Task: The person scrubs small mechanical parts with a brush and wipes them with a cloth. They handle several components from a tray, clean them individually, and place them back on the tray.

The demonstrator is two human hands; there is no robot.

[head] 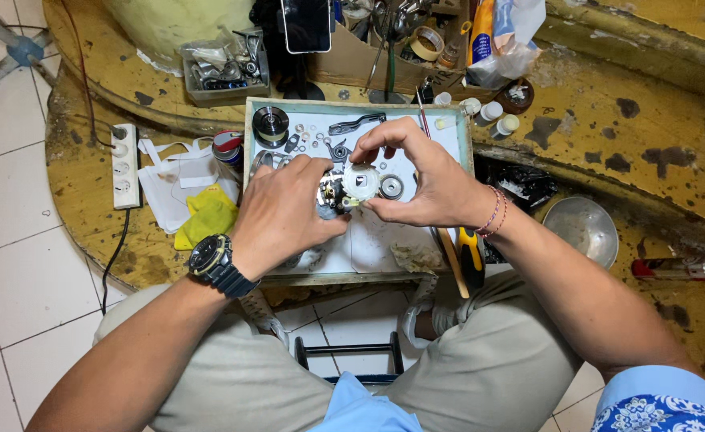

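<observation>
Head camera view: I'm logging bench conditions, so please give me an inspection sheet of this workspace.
Surface: white tray on a worn, yellow bench with chipped paint.
Job's things: small mechanism with a white round part, held over the tray.
Clutter: loose washers and small metal parts, dark spool, steel bowl, yellow cloth, box of tools, bin of metal parts.
Grippers: left hand grips the mechanism; right hand pinches its white part.
Cables: white power strip with a black lead.
Surroundings: white tiled floor.
</observation>
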